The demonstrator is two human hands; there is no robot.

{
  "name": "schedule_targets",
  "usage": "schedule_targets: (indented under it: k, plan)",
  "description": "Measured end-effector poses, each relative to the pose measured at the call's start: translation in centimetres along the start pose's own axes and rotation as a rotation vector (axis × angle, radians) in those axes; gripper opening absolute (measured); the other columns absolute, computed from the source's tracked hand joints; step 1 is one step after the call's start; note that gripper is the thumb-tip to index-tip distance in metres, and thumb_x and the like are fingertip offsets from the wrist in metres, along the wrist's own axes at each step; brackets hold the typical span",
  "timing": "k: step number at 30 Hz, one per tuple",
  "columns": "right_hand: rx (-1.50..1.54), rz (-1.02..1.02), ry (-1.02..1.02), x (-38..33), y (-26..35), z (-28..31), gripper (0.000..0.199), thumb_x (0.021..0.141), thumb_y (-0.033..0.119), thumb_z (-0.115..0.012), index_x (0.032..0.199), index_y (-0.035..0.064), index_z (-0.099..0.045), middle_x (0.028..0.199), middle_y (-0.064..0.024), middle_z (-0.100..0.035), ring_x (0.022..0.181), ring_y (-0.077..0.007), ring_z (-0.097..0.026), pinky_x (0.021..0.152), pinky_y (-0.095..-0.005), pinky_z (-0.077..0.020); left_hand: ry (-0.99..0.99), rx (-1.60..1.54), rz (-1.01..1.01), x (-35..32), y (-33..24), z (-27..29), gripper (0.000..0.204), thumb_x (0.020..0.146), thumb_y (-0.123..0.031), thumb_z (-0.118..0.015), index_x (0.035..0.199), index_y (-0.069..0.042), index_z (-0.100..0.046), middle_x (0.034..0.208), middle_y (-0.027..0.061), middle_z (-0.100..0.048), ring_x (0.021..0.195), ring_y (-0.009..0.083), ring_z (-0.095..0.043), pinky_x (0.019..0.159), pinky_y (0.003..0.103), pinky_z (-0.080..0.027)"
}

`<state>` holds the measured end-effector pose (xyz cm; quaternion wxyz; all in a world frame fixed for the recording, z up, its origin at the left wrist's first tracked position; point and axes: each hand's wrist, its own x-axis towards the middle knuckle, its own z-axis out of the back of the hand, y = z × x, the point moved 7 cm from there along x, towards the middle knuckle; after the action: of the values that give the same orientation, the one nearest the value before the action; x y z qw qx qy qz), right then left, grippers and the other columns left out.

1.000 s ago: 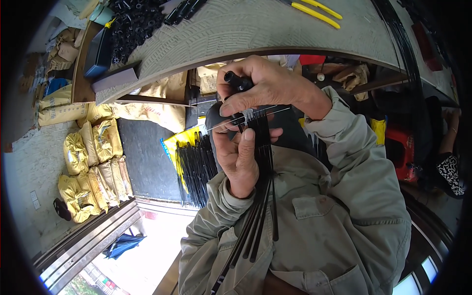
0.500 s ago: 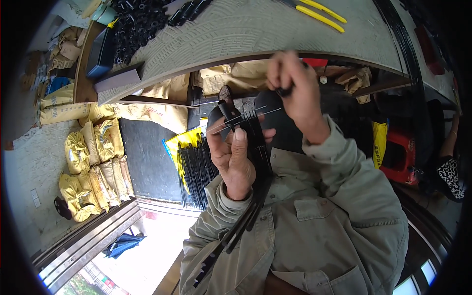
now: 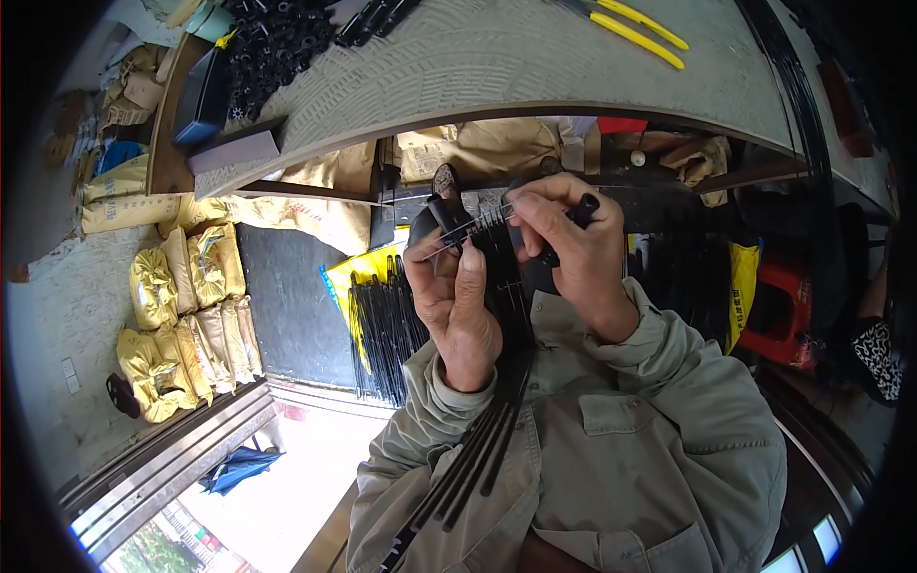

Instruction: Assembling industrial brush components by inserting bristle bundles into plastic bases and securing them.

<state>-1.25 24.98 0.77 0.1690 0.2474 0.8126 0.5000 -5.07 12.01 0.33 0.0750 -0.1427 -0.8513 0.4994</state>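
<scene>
My left hand (image 3: 458, 310) is closed around a bundle of long black rods (image 3: 478, 449). The bundle runs from my fingers down across my grey-green shirt (image 3: 650, 458). At its upper end a few thin wire-like tips (image 3: 473, 227) fan out sideways. My right hand (image 3: 573, 248) sits just right of that end, pinching the tips with thumb and forefinger. A small black part (image 3: 583, 205) sticks out of its fingers. The two hands touch at the top of the bundle.
A workbench with a ribbed mat (image 3: 497, 67) curves above, carrying yellow-handled pliers (image 3: 635, 24) and a heap of small black parts (image 3: 277, 43). On the floor lie yellow sacks (image 3: 191, 306), more black rods on a yellow sheet (image 3: 382, 334) and a red stool (image 3: 778, 306). Another person's patterned clothing (image 3: 874, 353) is at the right.
My right hand rose off the top of the bundle, then came back down to its upper end. My left hand has kept its hold and shifted slightly.
</scene>
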Motion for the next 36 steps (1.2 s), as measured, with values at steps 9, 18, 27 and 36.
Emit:
schedule_targets:
  k: [9, 18, 27, 36]
  plan:
    - [0.023, -0.003, -0.068, -0.2, -0.2, -0.2, 0.019, 0.083, 0.008, -0.056, 0.098, -0.0041, -0.052, 0.072, -0.008, -0.057, 0.058, -0.0076, -0.05, 0.048, -0.0201, -0.0427, -0.045, 0.033, -0.058, 0.1, -0.2, 0.4, 0.027, 0.086, 0.001, -0.049, 0.111, -0.003, -0.04, 0.101, 0.0088, -0.053, 0.087, 0.0116, -0.051, 0.08, 0.024, -0.042]
    - [-0.002, -0.046, 0.046, 0.1, -0.9, -0.6, 0.019, 0.081, 0.014, -0.06, 0.089, -0.0042, -0.059, 0.079, -0.0068, -0.057, 0.065, -0.0072, -0.048, 0.053, -0.0188, -0.041, -0.01, -0.018, 0.008, 0.4, 0.0, -0.3, 0.026, 0.087, -0.003, -0.049, 0.111, -0.002, -0.038, 0.095, 0.0105, -0.054, 0.076, 0.0152, -0.057, 0.068, 0.027, -0.051]
    - [-0.016, 0.028, -0.076, 0.1, -1.1, -1.3, 0.018, 0.074, 0.012, -0.069, 0.085, -0.0025, -0.064, 0.072, -0.0021, -0.055, 0.062, -0.0057, -0.047, 0.056, -0.0201, -0.0396, -0.044, 0.021, -0.021, 0.3, -0.1, 0.5, 0.026, 0.086, -0.001, -0.05, 0.11, -0.003, -0.04, 0.096, 0.0089, -0.055, 0.083, 0.0142, -0.055, 0.077, 0.027, -0.045]
    - [-0.112, -0.053, 0.3, -0.4, -2.0, -2.2, 0.02, 0.07, 0.011, -0.074, 0.081, -0.0027, -0.064, 0.07, -0.0035, -0.058, 0.063, -0.0053, -0.049, 0.056, -0.0213, -0.0404, 0.181, -0.117, 0.191, 2.1, -0.9, 2.2, 0.026, 0.077, 0.006, -0.059, 0.099, -0.003, -0.049, 0.097, 0.0067, -0.055, 0.086, 0.0111, -0.054, 0.078, 0.025, -0.043]
